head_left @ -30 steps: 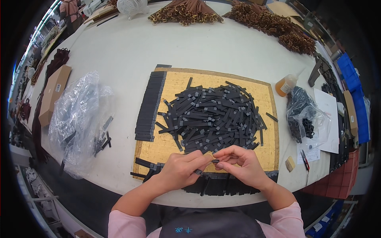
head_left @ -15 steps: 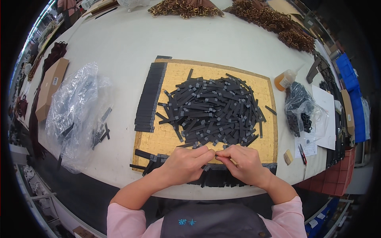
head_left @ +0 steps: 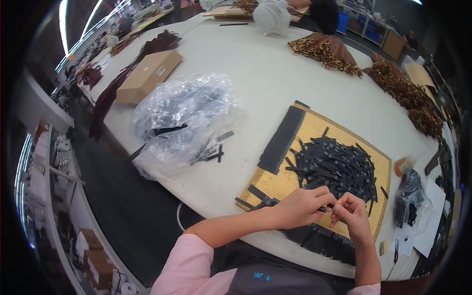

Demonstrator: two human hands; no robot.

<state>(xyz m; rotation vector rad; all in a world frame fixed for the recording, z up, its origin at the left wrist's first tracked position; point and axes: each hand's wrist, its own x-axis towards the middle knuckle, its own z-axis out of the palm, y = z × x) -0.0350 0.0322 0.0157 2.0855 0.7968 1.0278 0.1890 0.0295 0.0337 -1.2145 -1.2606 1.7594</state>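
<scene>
My left hand (head_left: 304,208) is closed in a pinch on a short black strip (head_left: 322,209), whose end shows by the fingertips. Close beside it, my right hand (head_left: 352,214) has thumb and forefinger pressed together near the same strip; what lies between them is too small to make out. Just beyond both hands, a loose pile of black strips (head_left: 337,164) with grey ends covers the middle of a yellow board (head_left: 307,129). Black strips lie side by side in a row (head_left: 282,140) along the board's left edge. Another row (head_left: 319,241) runs along its near edge, partly under my forearm.
A clear plastic bag (head_left: 184,118) and a cardboard box (head_left: 150,76) sit on the left of the white table (head_left: 241,73). At right are an amber bottle (head_left: 404,166) and a bag of black pieces (head_left: 412,196). Brown straps with gold buckles (head_left: 324,54) lie at the back.
The view has swung left, so the board and hands appear farther right. My hands stay close together over the board's near side, with the fingertips slightly rearranged.
</scene>
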